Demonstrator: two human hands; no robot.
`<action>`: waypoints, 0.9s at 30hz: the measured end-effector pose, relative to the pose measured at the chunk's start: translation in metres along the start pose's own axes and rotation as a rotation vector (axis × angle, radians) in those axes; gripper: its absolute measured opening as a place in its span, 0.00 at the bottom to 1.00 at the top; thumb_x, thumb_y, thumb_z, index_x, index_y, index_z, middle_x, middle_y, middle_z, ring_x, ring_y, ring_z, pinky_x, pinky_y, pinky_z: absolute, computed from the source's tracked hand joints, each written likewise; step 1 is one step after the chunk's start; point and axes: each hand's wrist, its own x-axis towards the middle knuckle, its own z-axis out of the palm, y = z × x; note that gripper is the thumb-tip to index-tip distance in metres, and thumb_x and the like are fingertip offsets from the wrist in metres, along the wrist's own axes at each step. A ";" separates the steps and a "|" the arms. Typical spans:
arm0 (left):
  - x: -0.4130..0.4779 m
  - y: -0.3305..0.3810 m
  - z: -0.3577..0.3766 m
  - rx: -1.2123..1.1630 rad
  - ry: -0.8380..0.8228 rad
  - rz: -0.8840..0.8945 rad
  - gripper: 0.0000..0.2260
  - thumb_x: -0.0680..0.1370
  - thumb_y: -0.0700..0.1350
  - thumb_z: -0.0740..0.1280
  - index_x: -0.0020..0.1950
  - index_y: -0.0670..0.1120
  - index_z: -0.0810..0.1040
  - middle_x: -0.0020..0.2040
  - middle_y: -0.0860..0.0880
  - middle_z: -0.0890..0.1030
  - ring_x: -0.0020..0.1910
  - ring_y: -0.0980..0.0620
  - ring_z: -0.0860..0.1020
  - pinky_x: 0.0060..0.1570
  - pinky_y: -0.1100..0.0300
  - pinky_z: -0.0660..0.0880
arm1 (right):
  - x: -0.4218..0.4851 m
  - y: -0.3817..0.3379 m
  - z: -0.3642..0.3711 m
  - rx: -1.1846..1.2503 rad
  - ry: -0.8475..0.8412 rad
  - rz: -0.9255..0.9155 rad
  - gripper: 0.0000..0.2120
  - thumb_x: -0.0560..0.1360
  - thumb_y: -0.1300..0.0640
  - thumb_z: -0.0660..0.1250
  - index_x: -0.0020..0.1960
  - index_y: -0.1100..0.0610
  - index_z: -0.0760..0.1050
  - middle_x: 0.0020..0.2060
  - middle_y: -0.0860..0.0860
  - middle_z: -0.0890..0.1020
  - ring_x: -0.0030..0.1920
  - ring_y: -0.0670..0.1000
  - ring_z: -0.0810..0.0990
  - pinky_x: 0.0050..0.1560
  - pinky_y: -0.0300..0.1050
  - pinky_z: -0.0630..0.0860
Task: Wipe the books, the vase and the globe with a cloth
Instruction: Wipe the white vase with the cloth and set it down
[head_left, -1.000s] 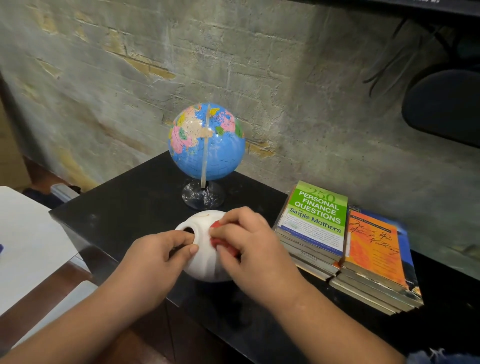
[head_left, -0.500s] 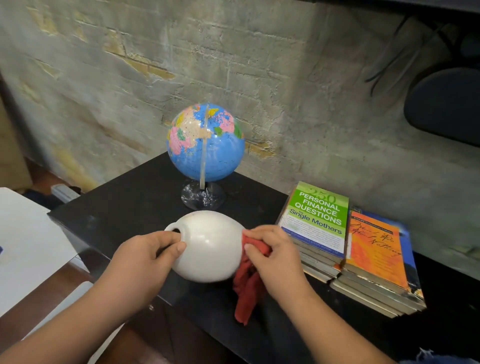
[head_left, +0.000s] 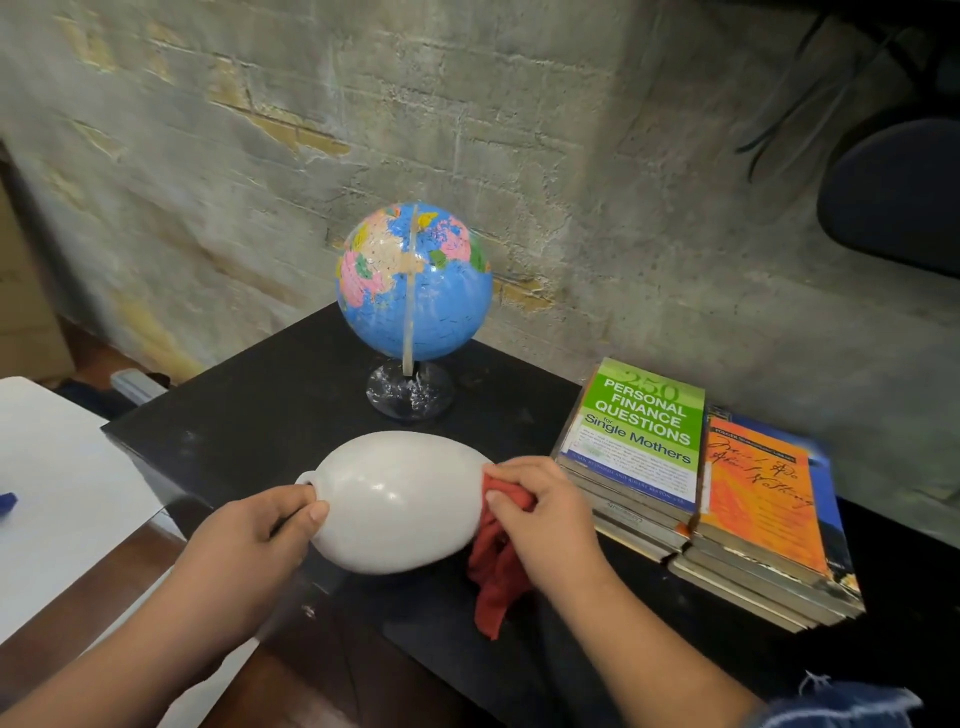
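Since a second ago the cloth (head_left: 498, 571) has slid from the vase (head_left: 400, 499)'s neck end to its base, so the vase, held sideways over the bench (head_left: 260, 415) front, seems nearly wiped, globe (head_left: 415, 280) and books (head_left: 701, 493) waiting nearby; the left hand (head_left: 249, 540) curls round its neck, and the right hand (head_left: 545, 519) pinches the cloth against it.

A black tabletop (head_left: 249, 410) stands against a rough, patchy brick wall (head_left: 623, 208). A white surface (head_left: 57, 467) lies to its left; a dark chair back (head_left: 893, 197) and loose cables (head_left: 789, 114) show upper right.
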 end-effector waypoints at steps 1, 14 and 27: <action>0.000 -0.002 0.000 0.004 -0.001 0.006 0.13 0.80 0.45 0.62 0.42 0.38 0.78 0.35 0.40 0.78 0.37 0.44 0.75 0.44 0.48 0.76 | 0.003 0.007 -0.002 -0.033 -0.010 0.057 0.12 0.72 0.67 0.71 0.50 0.53 0.84 0.49 0.43 0.78 0.53 0.41 0.77 0.59 0.29 0.69; 0.002 -0.018 0.001 0.086 0.008 0.113 0.10 0.80 0.46 0.62 0.41 0.45 0.78 0.35 0.50 0.80 0.40 0.51 0.77 0.41 0.56 0.75 | 0.002 0.012 -0.001 0.003 0.020 0.111 0.13 0.72 0.66 0.71 0.49 0.49 0.83 0.48 0.42 0.79 0.51 0.40 0.77 0.61 0.38 0.71; 0.009 -0.011 0.005 0.196 0.049 0.341 0.14 0.80 0.52 0.59 0.45 0.45 0.78 0.40 0.50 0.79 0.43 0.54 0.77 0.46 0.59 0.75 | -0.008 -0.017 -0.006 -0.119 -0.036 -0.117 0.13 0.73 0.57 0.70 0.57 0.50 0.76 0.56 0.46 0.73 0.57 0.38 0.72 0.61 0.29 0.64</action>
